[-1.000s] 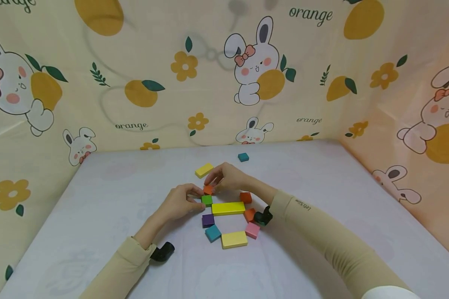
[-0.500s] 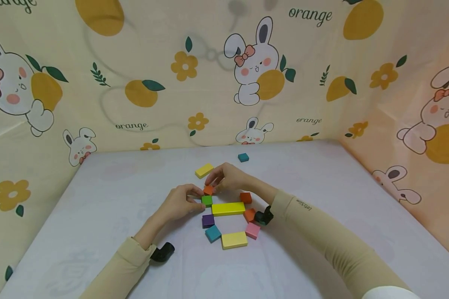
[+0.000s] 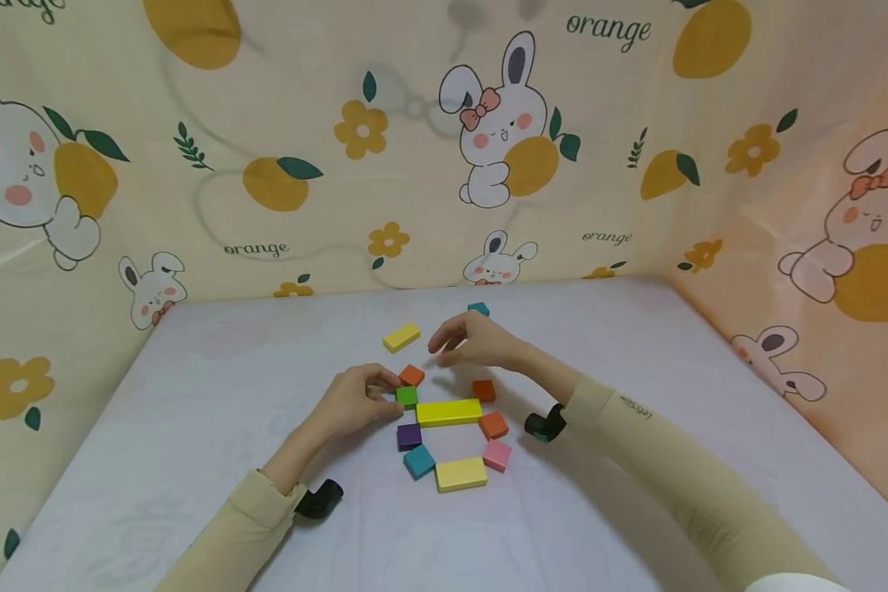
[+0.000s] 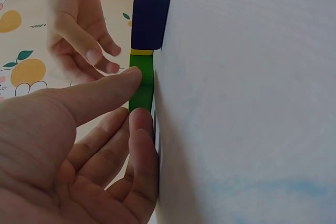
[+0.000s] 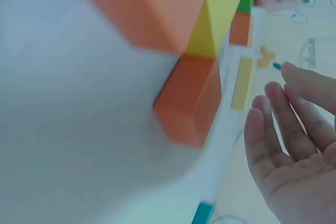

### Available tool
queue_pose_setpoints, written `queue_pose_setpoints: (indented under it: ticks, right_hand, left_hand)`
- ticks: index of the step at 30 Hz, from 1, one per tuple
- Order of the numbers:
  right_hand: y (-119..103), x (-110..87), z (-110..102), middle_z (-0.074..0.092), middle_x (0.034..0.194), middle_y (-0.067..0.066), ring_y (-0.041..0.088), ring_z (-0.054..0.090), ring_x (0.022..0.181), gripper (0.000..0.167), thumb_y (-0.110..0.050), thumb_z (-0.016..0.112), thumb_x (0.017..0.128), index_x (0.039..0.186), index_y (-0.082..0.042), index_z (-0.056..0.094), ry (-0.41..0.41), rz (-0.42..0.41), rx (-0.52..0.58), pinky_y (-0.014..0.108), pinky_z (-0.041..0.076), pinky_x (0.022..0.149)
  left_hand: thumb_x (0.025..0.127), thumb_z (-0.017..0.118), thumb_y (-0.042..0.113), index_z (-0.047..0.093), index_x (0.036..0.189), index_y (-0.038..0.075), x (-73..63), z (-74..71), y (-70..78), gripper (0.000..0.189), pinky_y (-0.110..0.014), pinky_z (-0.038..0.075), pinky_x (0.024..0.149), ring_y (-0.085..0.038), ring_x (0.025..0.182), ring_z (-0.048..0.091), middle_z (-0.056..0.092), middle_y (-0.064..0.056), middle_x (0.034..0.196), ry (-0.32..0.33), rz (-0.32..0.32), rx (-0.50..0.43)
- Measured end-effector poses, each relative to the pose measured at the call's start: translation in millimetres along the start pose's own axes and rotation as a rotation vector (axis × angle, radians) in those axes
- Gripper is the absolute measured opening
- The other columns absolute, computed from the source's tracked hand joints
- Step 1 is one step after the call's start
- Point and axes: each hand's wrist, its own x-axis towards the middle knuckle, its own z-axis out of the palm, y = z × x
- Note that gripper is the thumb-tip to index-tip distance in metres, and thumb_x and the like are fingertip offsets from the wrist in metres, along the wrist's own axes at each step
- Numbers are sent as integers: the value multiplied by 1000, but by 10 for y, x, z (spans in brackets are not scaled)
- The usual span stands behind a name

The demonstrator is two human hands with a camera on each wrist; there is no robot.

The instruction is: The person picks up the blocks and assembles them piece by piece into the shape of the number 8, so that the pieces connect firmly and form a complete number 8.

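My left hand (image 3: 353,400) pinches a green block (image 3: 406,397) between thumb and fingertips; the left wrist view shows the thumb on that green block (image 4: 142,80). An orange block (image 3: 411,375) sits just behind the green one, by the left fingertips. My right hand (image 3: 477,341) is held above the table with relaxed fingers and nothing in its grasp. In the right wrist view the right hand (image 5: 296,140) is apart from the blocks. A long yellow block (image 3: 449,413) lies to the right of the green block, with a purple block (image 3: 409,437) in front of it.
A blue block (image 3: 418,462), a pale yellow block (image 3: 461,474), a pink block (image 3: 497,455) and an orange block (image 3: 493,425) curve round the front. Another orange block (image 3: 483,390) is behind. Farther back lie a yellow block (image 3: 401,337) and a teal block (image 3: 478,309).
My right hand has let go of the orange block behind the green one and moved right and slightly back. My left hand stays at the green block.
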Motion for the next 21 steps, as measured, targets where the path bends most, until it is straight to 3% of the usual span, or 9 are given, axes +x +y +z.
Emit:
queue_pose_setpoints:
  ticks: [7, 10, 15, 18, 21]
  right_hand:
    - [179, -75, -280, 70, 105, 15, 22, 64, 92, 24, -5, 76, 85, 108, 1, 72, 135, -7, -42, 34, 52, 82]
    - [329, -5, -455, 70, 103, 14, 22, 64, 92, 25, -7, 78, 84, 107, 0, 72, 225, -26, -74, 35, 51, 81]
    - [612, 141, -764, 69, 108, 15, 27, 60, 99, 28, -6, 80, 82, 108, 0, 71, 361, 10, -66, 35, 48, 84]
    - [747, 202, -903, 66, 115, 18, 34, 57, 107, 34, -5, 79, 82, 114, 1, 69, 382, 38, -19, 38, 47, 88]
    - [839, 235, -981, 63, 123, 19, 39, 53, 115, 41, -6, 81, 81, 120, 1, 67, 355, 58, 38, 42, 45, 92]
  left_hand:
    - [80, 84, 16, 68, 109, 12, 5, 2, -25, 33, -37, 53, 83, -16, 84, 64, 69, 1, 106, 0, 11, 11]
    - [80, 84, 17, 68, 109, 13, 6, -6, -53, 33, -38, 52, 85, -16, 86, 64, 69, 2, 106, 2, 23, 13]
    - [80, 84, 18, 68, 108, 14, 6, -17, -78, 33, -40, 51, 86, -16, 88, 63, 69, 4, 106, 3, 43, 13]
    - [80, 84, 18, 68, 109, 14, 8, -17, -74, 33, -38, 52, 84, -17, 87, 63, 69, 3, 106, 1, 46, 10]
    - [79, 84, 18, 68, 109, 14, 7, -14, -73, 34, -37, 52, 82, -16, 85, 62, 69, 3, 106, 1, 42, 5]
